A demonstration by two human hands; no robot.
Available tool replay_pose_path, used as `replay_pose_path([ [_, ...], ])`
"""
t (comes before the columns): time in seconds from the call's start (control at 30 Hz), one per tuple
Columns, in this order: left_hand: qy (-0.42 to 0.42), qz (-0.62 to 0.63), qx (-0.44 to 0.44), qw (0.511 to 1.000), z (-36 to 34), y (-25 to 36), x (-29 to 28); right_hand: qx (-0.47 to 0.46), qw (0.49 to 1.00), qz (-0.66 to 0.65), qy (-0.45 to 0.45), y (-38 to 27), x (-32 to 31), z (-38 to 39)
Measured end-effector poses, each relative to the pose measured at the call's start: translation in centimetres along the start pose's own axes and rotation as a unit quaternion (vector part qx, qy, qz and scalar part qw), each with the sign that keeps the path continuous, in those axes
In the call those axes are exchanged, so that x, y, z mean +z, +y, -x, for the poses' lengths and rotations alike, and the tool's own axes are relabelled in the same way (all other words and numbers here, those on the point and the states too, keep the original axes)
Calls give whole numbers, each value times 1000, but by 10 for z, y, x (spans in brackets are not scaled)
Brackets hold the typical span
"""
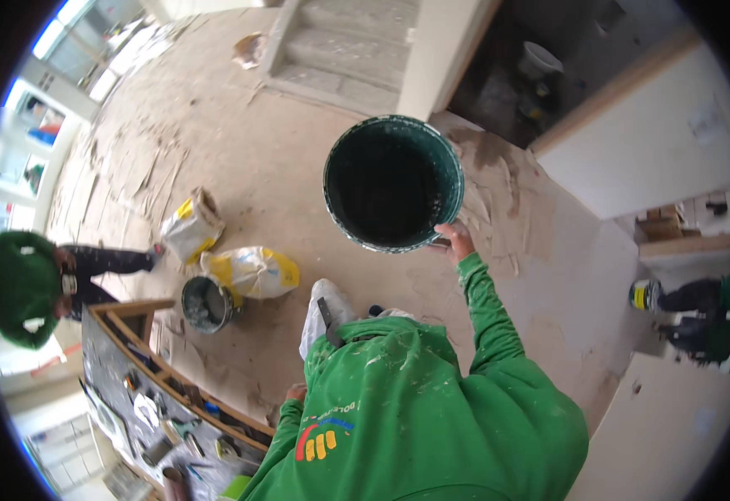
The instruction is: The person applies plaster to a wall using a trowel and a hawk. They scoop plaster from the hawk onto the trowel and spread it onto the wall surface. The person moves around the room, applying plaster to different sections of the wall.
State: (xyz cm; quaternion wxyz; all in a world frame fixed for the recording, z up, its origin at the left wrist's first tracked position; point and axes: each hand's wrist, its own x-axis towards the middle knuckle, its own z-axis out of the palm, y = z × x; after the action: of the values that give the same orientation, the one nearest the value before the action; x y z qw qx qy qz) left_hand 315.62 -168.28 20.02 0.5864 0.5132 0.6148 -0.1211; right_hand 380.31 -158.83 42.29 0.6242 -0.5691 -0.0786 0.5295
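My right hand (457, 240) grips the near right rim of a large dark green bucket (451, 167), which hangs out in front of me, well above the floor. Its rim is flecked with white, and the inside is too dark to make out. My right arm is stretched forward in a paint-spattered green sleeve. Down by my left side, close to the workbench, is my left hand (296, 391). Only a small part of it shows past the sleeve, and its fingers are hidden.
A second bucket (205, 306) with pale residue stands left, beside white-and-yellow bags (262, 272). A cluttered workbench (152, 409) lies lower left. One person (27, 288) stands left; others (703, 338) are far right. Steps (344, 58) rise ahead. Torn paper-like covering lies on the floor (240, 150).
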Motion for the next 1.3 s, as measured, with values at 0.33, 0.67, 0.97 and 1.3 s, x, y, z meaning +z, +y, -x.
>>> replay_pose_path([
  [0.33, -23, -82, -40, 996, -242, 341, -126, -36, 836, -163, 522, 146, -238, -24],
  [0.67, -186, -235, 28, 954, -364, 689, 17, 403, 647, -47, 646, 78, -325, 133],
  [0.97, -317, -497, 162, 791, -412, 868, 169, 484, 611, -89, 620, 38, -382, 103],
  [1.3, -354, -599, 7, 718, -421, 1190, 246, 442, 692, -53, 568, -99, -580, -158],
])
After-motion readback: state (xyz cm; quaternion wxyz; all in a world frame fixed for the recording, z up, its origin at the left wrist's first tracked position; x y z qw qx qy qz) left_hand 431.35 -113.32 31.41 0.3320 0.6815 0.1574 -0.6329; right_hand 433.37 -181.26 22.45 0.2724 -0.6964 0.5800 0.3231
